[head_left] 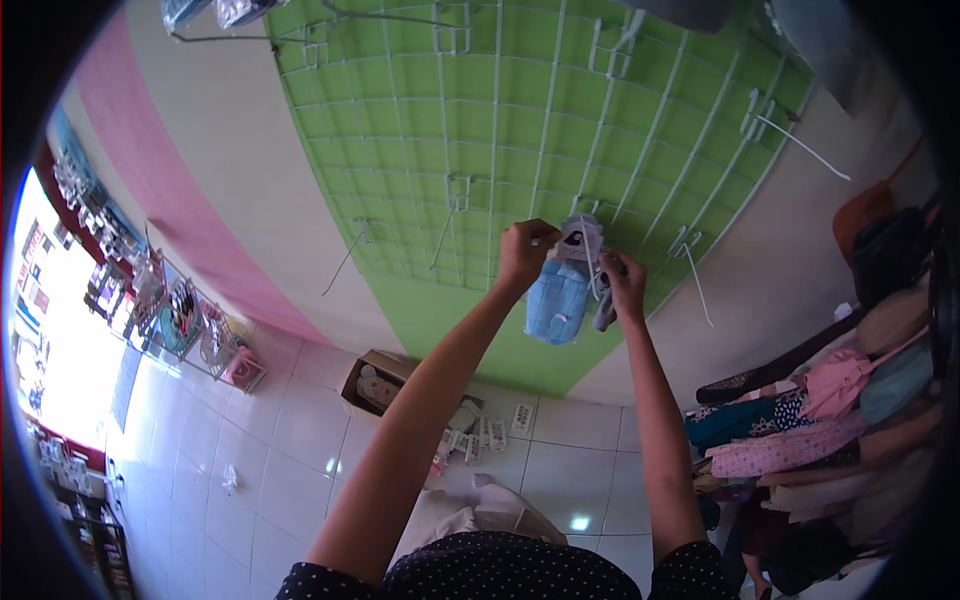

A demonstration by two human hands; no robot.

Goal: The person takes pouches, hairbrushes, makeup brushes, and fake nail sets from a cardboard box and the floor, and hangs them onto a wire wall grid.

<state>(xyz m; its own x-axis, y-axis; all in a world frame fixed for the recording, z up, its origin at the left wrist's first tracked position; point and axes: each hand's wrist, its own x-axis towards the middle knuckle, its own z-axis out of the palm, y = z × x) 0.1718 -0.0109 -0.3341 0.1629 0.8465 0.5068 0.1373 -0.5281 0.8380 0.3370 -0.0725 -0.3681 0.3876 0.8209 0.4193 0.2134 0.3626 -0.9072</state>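
A light blue folded item in a clear packet [557, 300] hangs under a pale header card [580, 238] at a white wire hook [588, 262] on the grid. My left hand [526, 252] is closed in a pinch at the left edge of the card. On the other side, my right hand [625, 283] has its fingers pressed together beside the hook. A grey item [604, 312] hangs just under those fingers, partly behind the blue packet. Exactly what the right fingertips grip is too small to tell.
The white wire grid [497, 120] on the green wall carries several projecting hooks. An open cardboard box [376, 382] and several carded packets [490, 434] are on the tiled floor. Clothes [790, 440] hang at right; a display rack [185, 320] stands left. A person [760, 550] is at lower right.
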